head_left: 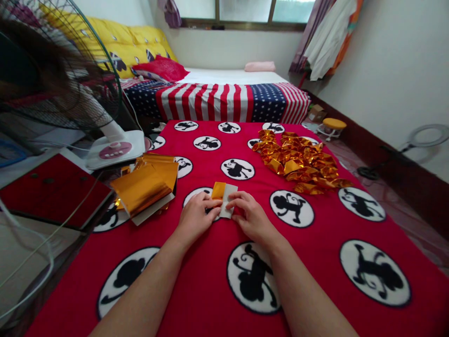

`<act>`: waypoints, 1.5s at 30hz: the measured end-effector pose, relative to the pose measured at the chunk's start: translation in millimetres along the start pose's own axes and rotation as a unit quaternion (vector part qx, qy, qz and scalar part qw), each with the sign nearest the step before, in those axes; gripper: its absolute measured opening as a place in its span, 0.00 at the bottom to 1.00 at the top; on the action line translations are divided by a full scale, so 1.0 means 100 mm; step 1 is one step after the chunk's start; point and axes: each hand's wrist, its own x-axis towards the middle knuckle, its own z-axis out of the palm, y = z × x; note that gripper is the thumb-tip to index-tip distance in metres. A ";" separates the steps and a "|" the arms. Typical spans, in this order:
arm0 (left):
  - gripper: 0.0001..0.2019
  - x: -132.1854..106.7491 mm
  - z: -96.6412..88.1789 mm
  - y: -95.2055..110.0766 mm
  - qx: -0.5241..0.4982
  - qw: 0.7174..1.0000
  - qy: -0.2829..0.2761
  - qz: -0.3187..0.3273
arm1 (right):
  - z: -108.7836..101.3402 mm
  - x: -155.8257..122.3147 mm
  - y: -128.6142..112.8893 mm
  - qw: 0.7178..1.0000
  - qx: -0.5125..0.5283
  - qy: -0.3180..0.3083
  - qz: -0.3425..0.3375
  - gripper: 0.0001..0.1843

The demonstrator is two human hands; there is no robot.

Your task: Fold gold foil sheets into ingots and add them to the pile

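Head view: gold-and-white foil paper (223, 196) between left hand (195, 217), right hand (250, 216)

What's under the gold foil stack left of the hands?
The gold foil sheets rest on a white backing sheet, on the red monkey-print blanket. The blanket beneath the stack is covered, so anything else there can't be seen.

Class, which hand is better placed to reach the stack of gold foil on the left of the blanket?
The left hand, probably: it lies closer to the foil stack. The right hand is farther away, on the other side of the small card that both hands touch.
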 end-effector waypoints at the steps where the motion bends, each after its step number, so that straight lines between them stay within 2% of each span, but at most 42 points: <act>1: 0.12 0.00 0.00 -0.01 -0.002 1.000 -0.001 0.002 | 0.00 0.00 0.01 1.000 -0.001 0.004 -0.001 0.18; 12: 0.13 0.00 0.00 -0.01 -0.004 1.000 -0.008 0.003 | 0.05 0.04 0.02 0.999 -0.024 0.044 -0.012 0.12; 21: 0.15 0.00 0.00 -0.03 0.000 1.000 -0.003 0.007 | 0.01 0.03 0.01 0.998 -0.052 0.003 -0.045 0.07; 26: 0.12 0.00 0.00 -0.04 -0.014 1.000 -0.005 0.021 | 0.04 0.08 -0.02 0.997 -0.072 0.006 0.002 0.07; 34: 0.11 0.03 0.00 -0.03 -0.078 0.996 0.033 -0.013 | 0.10 0.12 -0.09 0.988 -0.109 0.053 0.091 0.02; 38: 0.08 0.04 0.01 -0.04 -0.089 0.995 0.045 -0.019 | 0.11 0.12 -0.09 0.987 -0.111 0.055 0.105 0.03; 45: 0.07 0.05 0.00 -0.05 -0.088 0.996 0.033 -0.003 | 0.15 0.15 -0.12 0.980 -0.146 0.068 0.122 0.04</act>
